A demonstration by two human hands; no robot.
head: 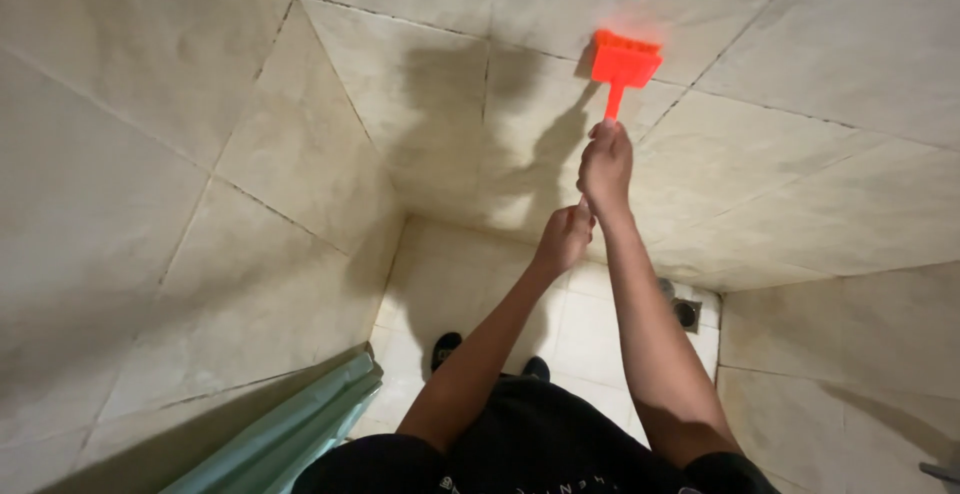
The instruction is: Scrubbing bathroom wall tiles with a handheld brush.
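Right hand (606, 166) is closed around the handle of an orange brush (624, 62), whose head presses against the beige tiled wall (420, 94). Left hand (565, 239), just below and touching it, is closed around the handle's lower end. Far beneath lie the floor tiles (590, 334), a drain (686, 314) and a pale green door edge (290, 429).

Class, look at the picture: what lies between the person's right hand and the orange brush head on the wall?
In the head view, only the brush's thin orange handle spans from the right hand to the brush head.
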